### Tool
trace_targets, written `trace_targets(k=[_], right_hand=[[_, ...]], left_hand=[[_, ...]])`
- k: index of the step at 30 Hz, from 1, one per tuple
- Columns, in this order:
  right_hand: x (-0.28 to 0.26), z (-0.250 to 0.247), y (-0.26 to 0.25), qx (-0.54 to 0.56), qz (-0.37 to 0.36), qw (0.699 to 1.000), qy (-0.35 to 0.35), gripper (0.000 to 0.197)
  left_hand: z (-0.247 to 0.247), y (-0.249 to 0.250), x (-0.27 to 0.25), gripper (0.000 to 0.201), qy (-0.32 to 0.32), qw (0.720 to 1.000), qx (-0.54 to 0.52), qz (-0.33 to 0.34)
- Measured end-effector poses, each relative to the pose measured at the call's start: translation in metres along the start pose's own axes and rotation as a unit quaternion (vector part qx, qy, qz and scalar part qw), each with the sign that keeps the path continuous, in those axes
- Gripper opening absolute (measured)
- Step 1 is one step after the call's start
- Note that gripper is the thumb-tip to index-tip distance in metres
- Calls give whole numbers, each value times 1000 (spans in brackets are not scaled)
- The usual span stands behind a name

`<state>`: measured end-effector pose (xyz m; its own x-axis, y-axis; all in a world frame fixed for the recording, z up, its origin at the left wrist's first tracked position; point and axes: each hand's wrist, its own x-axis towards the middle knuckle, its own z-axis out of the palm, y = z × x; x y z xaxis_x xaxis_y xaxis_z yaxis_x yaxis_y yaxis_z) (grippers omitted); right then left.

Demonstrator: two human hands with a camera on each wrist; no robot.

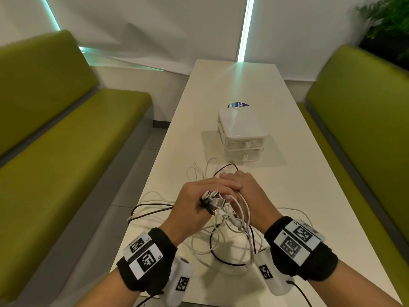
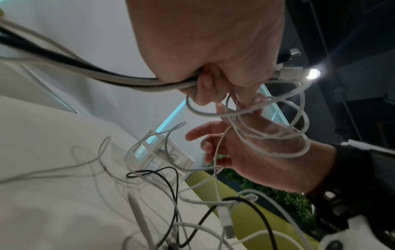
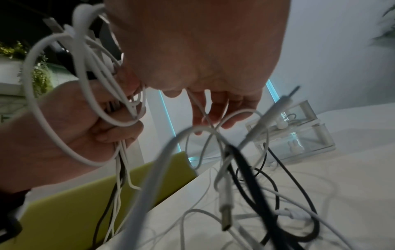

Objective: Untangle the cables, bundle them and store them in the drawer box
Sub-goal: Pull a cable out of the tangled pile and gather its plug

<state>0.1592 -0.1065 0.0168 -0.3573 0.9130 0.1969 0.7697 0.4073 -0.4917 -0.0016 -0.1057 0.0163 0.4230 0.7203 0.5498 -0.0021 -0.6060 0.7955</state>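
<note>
fingers (image 2: 203, 91) of the left hand (image 1: 194, 204) clench white and black tangled cables (image 1: 223, 235); right hand (image 1: 247, 193) fingers relaxed among loops; clear two-drawer plastic box (image 1: 242, 138) at twelve o'clock, blue "cla" sticker (image 1: 238, 105) behind.

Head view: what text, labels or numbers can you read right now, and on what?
"Cla", cut off: blue round sticker on the table behind the drawer box.
"L5": left wristband tag.
Right wristband tag: small characters, too blurred to read; otherwise only square code patterns.
</note>
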Motion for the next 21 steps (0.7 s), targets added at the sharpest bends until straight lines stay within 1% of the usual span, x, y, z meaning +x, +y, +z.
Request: trace_targets(k=[1,2,3,5,6,7,8,10,12,14,15,16,18,19,20,21], right_hand=[[0,1,3,-74,0,997,-10,18],[0,-1,3,-110,22,994,-12,15],[-1,-2,2,-111,23,993,-14,11],[-1,-2,4,-97,50,994,-21,5],[0,-4,0,-96,56,994,-21,10],[0,-3,0,-103,45,993,-26,18],[1,-5,-2,-79,54,995,-30,23],[0,-9,-6,-63,76,994,-51,31],[-3,-10,-6,-70,88,991,-71,31],[-4,-10,-2,-57,95,991,-68,29],[-3,-10,-2,-42,94,993,-55,32],[-2,-8,0,-22,96,994,-44,35],[-2,-7,2,21,105,994,-14,37],[-4,-8,3,28,110,993,-4,42],[-5,-9,4,29,123,992,-4,46],[-7,-10,4,31,138,990,-9,48]], left_hand=[[0,0,-1,10,-3,1000,8,9],[0,1,-1,10,-6,1000,15,16],[0,2,-1,10,-11,1000,18,22],[1,4,0,10,-25,999,13,28],[2,4,0,9,-35,999,13,30],[3,5,0,9,-46,998,17,31],[4,4,1,8,-60,998,25,26],[4,2,0,9,-94,995,44,0],[4,-2,1,21,-126,989,77,-22],[1,-5,3,35,-138,983,114,-40],[-2,-5,4,40,-131,983,119,-54],[-4,-5,4,41,-113,986,100,-73],[-10,-2,6,41,-63,992,18,-112],[-13,2,7,40,-32,991,-23,-126],[-18,6,9,34,3,989,-57,-136],[-22,10,12,24,39,982,-101,-153]])
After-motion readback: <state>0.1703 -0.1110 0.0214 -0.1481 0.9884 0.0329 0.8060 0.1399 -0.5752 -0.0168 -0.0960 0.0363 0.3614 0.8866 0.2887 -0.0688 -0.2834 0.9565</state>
